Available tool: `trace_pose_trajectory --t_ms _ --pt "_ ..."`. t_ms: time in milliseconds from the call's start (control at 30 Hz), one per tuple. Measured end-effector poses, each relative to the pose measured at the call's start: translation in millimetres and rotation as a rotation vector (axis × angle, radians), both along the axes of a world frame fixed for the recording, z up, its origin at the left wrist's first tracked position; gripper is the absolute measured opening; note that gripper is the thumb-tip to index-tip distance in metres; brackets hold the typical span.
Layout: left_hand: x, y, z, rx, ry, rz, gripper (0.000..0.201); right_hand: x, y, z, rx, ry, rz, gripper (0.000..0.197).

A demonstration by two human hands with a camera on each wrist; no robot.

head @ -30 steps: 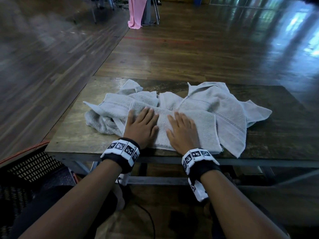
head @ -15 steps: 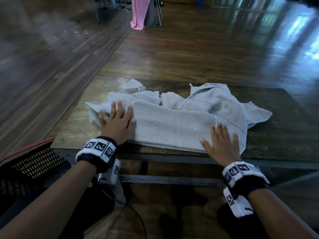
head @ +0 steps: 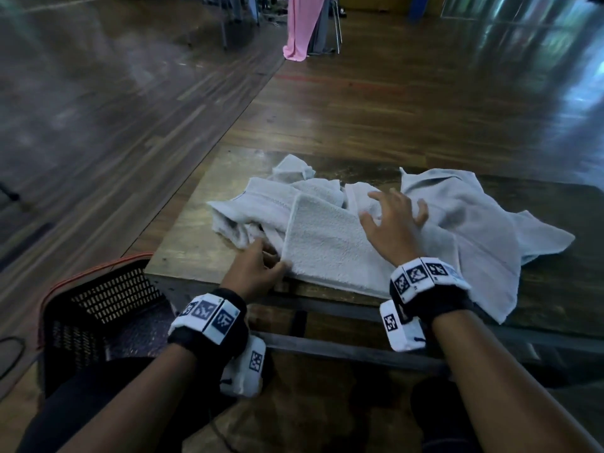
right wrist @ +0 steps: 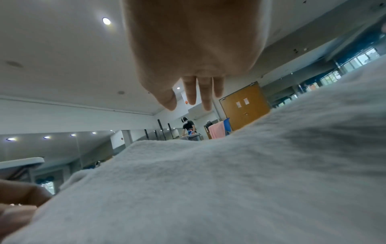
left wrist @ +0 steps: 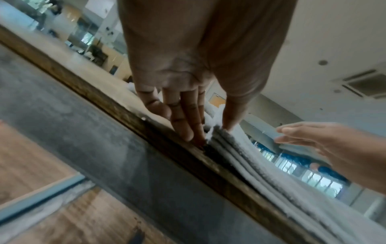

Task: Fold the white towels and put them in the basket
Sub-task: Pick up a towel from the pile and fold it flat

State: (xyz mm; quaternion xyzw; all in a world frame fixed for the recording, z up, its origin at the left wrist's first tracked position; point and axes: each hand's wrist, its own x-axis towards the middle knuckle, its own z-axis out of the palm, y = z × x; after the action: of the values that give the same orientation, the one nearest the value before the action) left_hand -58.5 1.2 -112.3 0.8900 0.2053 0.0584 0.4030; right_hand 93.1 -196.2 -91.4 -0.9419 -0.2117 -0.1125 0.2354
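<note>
A folded white towel [head: 330, 246] lies near the table's front edge, its stacked layers [left wrist: 250, 156] showing in the left wrist view. My left hand [head: 277, 261] pinches its near left corner, thumb [left wrist: 229, 118] on top and fingers [left wrist: 185, 128] at the edge underneath. My right hand [head: 392, 207] hovers just above the towel's far right part with its fingers [right wrist: 205, 99] spread and straight, holding nothing. A crumpled white towel [head: 248, 207] lies to the left and a spread one [head: 474, 223] to the right. The black mesh basket [head: 98, 305] stands on the floor at the lower left.
The wooden table [head: 183, 253] has a metal frame [left wrist: 125, 165] under its front edge. The spread towel hangs over that edge at the right. A pink cloth [head: 299, 24] hangs on a rack far behind. A cable [head: 9, 354] lies on the floor by the basket.
Both hands slid apart along the folded towel. Then the left hand dropped to its near left corner and pinched it. The right hand lifted off and moved back over the towel.
</note>
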Motion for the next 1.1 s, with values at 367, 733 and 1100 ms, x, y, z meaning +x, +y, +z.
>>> trace_pose_trajectory --t_ms 367,733,1100 --pt "9 2 -1 -0.367 0.015 0.065 0.035 19 89 9 -0.125 0.221 0.311 0.043" --pt "-1 15 20 -0.126 -0.068 0.065 0.023 18 101 26 0.102 -0.001 0.265 0.012" --pt "-5 -1 55 -0.007 -0.517 -0.068 0.010 2 35 54 0.710 0.267 0.285 0.004"
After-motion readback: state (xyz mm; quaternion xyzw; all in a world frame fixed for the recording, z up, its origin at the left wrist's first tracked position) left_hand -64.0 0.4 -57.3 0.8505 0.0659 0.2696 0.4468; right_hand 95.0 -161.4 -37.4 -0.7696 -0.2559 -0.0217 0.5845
